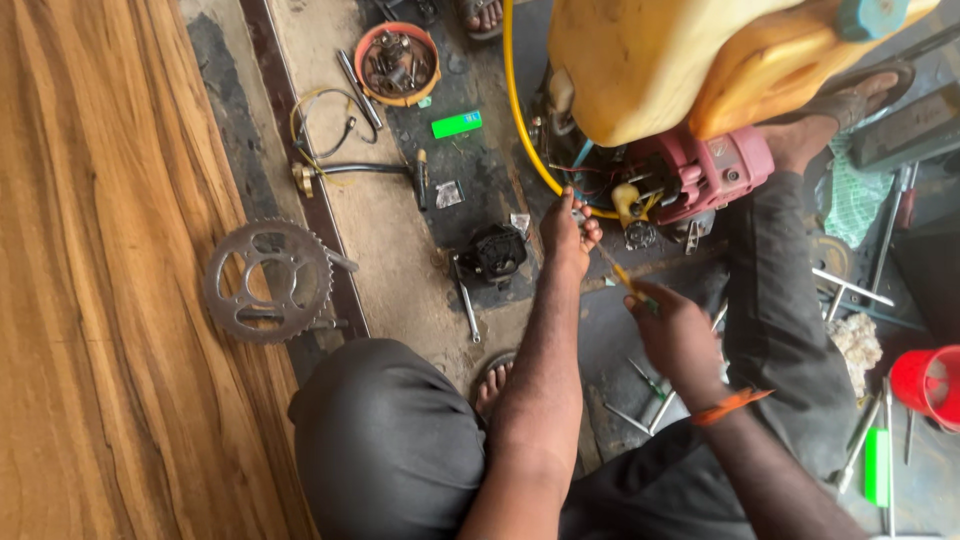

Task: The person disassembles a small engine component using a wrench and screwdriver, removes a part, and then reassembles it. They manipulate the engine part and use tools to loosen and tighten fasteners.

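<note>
My left hand (568, 232) reaches forward to the small engine (700, 175) with a pink housing, fingers pinched on a small part by its wiring and yellow hose (522, 120). My right hand (672, 328) grips a screwdriver (622, 277) with a yellow-green handle, its shaft pointing up toward the left fingers. A large yellow plastic tank (660, 55) sits on top of the engine. An orange band is on my right wrist. I am squatting, both knees in dark trousers showing.
A steel sprocket (267, 281) lies at the left on a wood-grain board. An orange bowl (398, 63) of small parts, a green lighter (456, 124), a black part (495, 252), a wrench (464, 300), loose tools and a red cup (928, 385) surround me. Another person's foot (830, 110) rests by the engine.
</note>
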